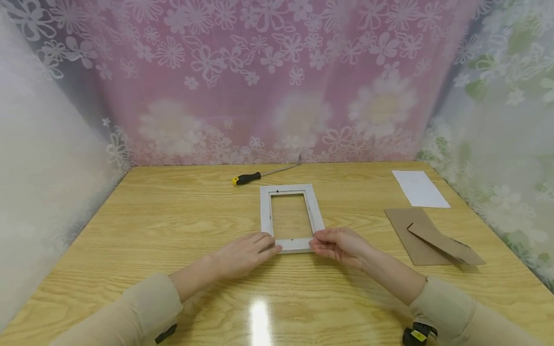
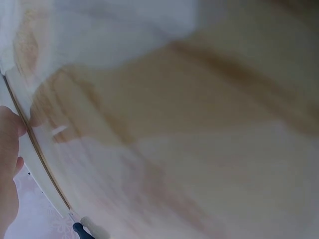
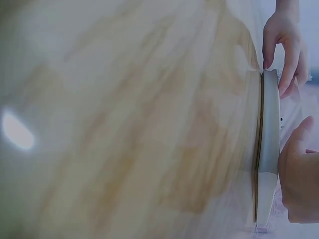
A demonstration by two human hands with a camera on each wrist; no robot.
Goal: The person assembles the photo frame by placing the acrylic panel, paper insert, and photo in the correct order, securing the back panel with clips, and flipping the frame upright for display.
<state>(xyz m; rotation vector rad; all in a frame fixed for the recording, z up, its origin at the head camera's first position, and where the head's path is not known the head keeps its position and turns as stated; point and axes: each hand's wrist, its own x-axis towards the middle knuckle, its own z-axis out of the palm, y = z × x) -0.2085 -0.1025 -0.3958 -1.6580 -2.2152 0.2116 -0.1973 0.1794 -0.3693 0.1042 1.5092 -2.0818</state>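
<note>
A white rectangular picture frame [image 1: 292, 246] lies on the wooden table in front of me, its middle showing bare wood. My left hand [image 1: 246, 252] grips its near left corner. At the near right corner my right hand [image 1: 344, 246] pinches the edge between thumb and fingers. The right wrist view shows the white frame [image 3: 269, 144] edge-on, with the left hand [image 3: 289, 42] at one end and the right hand [image 3: 299, 174] beside it. In the left wrist view only part of the left hand [image 2: 7, 154] appears, against the frame's edge.
Beyond the frame lies a screwdriver [image 1: 248, 179] with a black and yellow handle. On the right are a brown backing board [image 1: 407, 226] with a stand strip [image 1: 446, 245] angled across it, and a white sheet [image 1: 420, 188]. Floral curtains [image 1: 277, 86] enclose the table's back and sides.
</note>
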